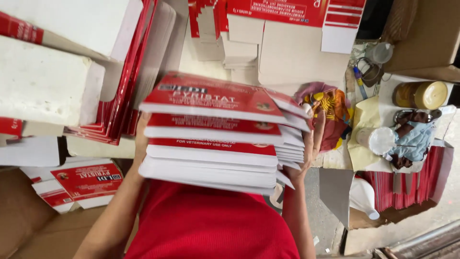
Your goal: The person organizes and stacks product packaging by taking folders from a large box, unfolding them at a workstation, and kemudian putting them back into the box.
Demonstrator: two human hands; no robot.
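A tall stack of folded red-and-white cartons is held between both my hands in the middle of the view, above my red shirt. My left hand presses against the stack's left side, mostly hidden behind the cartons. My right hand grips the right side, fingers spread along the carton edges. The top cartons are fanned out and slightly tilted.
More flat red-and-white cartons lean at the left beside white blocks. Unfolded carton sheets lie at the top. A brown cardboard box sits lower left. At right are a jar, a white cup, cloths and a white bottle.
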